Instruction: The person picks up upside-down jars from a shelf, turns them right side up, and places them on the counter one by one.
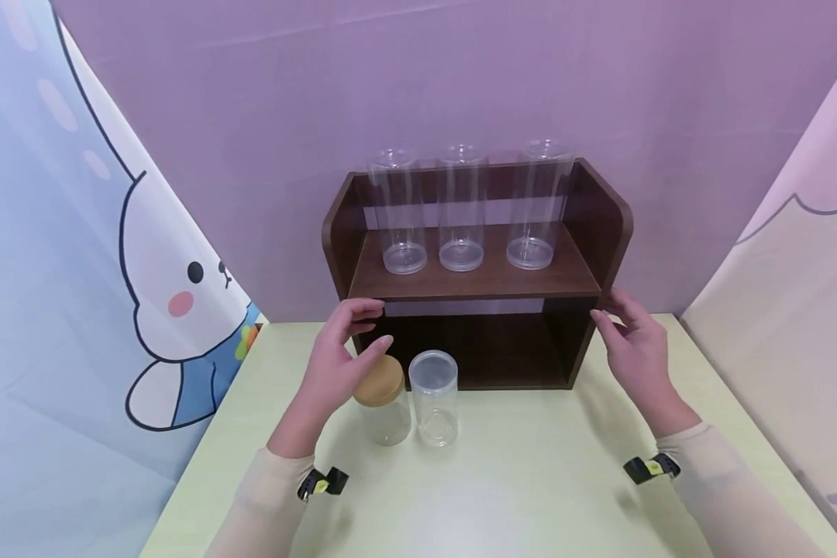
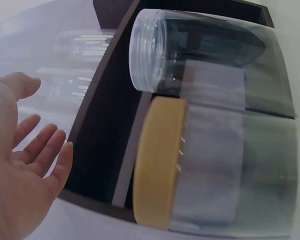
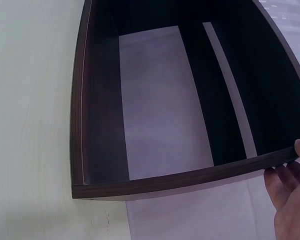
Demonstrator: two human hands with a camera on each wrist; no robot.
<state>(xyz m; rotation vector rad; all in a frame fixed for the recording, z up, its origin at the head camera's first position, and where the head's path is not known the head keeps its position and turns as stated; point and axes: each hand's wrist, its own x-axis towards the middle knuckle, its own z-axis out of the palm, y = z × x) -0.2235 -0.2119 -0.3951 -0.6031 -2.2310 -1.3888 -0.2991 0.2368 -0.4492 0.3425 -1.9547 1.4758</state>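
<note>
The left hand [image 1: 335, 360] is spread wide, thumb apart from the fingers, and hides part of the shelf unit's [image 1: 488, 287] left side; whether a fingertip touches the wood I cannot tell. The right hand [image 1: 635, 345], cut off by the right wrist view's edge, pinches the front edge of the unit's right panel, thumb inside, fingers outside. The unit stands on the tabletop [image 1: 516, 457], its lower compartment dark. The wooden-lidded jar [image 1: 385, 418] stands before it, lid partly covered by the left thumb, just beside the clear-lidded jar [image 1: 435, 399]. On the upper board, three tall clear containers [image 1: 462, 205] fade into the purple cloth [image 1: 251, 116]. Any marking on the black-and-yellow wrist devices [image 1: 322, 482] is too small to read; the right drape's drawing [image 1: 809, 201] runs out of frame.
</note>
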